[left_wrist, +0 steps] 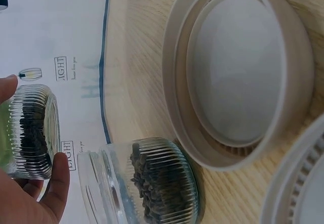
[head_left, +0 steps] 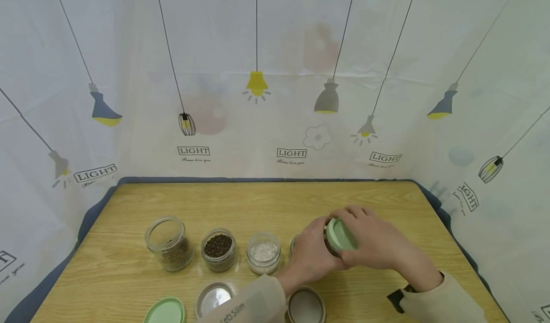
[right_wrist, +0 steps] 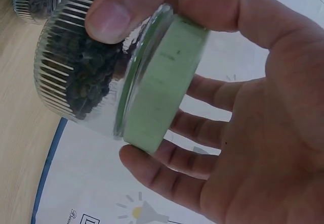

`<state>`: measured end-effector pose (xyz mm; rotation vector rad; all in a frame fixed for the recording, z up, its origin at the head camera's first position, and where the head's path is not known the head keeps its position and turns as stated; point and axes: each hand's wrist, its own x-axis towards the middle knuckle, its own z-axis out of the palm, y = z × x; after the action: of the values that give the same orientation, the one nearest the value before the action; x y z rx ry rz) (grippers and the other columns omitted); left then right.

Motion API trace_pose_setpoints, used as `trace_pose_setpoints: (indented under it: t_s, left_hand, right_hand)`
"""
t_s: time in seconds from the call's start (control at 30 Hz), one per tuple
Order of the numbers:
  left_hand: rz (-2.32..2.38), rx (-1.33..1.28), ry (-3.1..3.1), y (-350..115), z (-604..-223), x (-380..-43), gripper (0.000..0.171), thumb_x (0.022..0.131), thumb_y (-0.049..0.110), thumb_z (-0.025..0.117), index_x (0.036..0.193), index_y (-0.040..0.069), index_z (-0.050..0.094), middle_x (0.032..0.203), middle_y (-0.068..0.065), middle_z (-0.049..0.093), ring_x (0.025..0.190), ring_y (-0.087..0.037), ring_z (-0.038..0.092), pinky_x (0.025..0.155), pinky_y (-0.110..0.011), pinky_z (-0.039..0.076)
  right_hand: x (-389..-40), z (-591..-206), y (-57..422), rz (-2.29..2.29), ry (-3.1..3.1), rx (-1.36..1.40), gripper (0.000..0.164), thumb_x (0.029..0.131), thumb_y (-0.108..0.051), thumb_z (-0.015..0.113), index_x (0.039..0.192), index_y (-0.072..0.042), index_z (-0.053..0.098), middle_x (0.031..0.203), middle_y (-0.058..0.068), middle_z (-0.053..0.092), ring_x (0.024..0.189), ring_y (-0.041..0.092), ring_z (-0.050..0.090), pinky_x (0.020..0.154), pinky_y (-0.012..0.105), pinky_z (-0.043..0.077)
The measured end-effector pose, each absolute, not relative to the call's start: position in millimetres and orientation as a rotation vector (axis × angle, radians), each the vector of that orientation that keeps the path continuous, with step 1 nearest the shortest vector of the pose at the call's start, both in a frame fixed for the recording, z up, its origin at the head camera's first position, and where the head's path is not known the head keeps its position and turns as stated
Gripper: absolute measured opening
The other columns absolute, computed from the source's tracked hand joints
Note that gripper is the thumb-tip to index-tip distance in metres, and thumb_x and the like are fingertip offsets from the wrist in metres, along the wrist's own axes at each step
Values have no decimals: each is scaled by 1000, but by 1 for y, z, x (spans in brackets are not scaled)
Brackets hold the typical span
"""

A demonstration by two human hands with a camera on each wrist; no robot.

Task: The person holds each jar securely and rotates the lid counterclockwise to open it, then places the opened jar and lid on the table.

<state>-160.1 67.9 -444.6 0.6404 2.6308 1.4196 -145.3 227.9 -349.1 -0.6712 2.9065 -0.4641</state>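
Observation:
My left hand (head_left: 315, 254) grips the body of a ribbed glass jar (right_wrist: 81, 70), which is tilted and holds dark pieces. Its green lid (right_wrist: 164, 85) sits over the mouth, and my right hand (head_left: 378, 242) holds that lid by the rim with thumb and fingers. In the head view the hands hide most of the jar, though the green lid top shows between them. Just beyond the left hand, another glass jar with dark contents (left_wrist: 162, 183) stands on the table, mostly covered in the head view.
Lidless to the left stand a larger jar with brownish contents (head_left: 172, 246), a jar of dark brown grains (head_left: 218, 246) and a jar of white flakes (head_left: 263, 254). Near the front edge lie a green lid (head_left: 165, 311), a pale lid (head_left: 214, 296) and a white lid (head_left: 306, 306).

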Motion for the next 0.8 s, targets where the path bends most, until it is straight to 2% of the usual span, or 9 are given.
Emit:
trace_pose_setpoints:
  t_s: [0.23, 0.47, 0.67, 0.8]
  left_hand:
    - [1417, 639, 2602, 69, -446, -159, 90, 68, 62, 76, 141, 30, 35, 126, 12, 50, 107, -7, 51, 90, -35, 49]
    - [1412, 616, 2620, 70, -446, -159, 86, 64, 65, 76, 135, 31, 41, 121, 14, 52, 104, -6, 52, 93, -38, 46]
    - [1402, 636, 2640, 71, -444, -161, 82, 63, 65, 77, 130, 31, 43, 113, 16, 53, 95, -4, 52, 84, -33, 48]
    - [1392, 644, 2646, 72, -443, -163, 84, 63, 60, 80, 131, 28, 44, 113, 14, 54, 93, -5, 53, 80, -29, 49]
  right_hand:
    - [-143, -345, 232, -527, 2867, -820, 68, 68, -22, 80, 129, -23, 50, 127, 5, 47, 112, 33, 44, 75, 45, 49]
    - [-140, -337, 238, -558, 2894, -796, 73, 65, -17, 75, 132, -21, 48, 131, 5, 46, 112, 31, 42, 73, 40, 48]
    - [-137, -330, 245, -560, 2930, -755, 74, 66, -18, 73, 135, -21, 45, 133, 6, 45, 112, 31, 43, 71, 38, 47]
    - [-134, -327, 250, -556, 2951, -740, 75, 66, -19, 73, 135, -21, 45, 133, 7, 45, 110, 32, 43, 68, 36, 46]
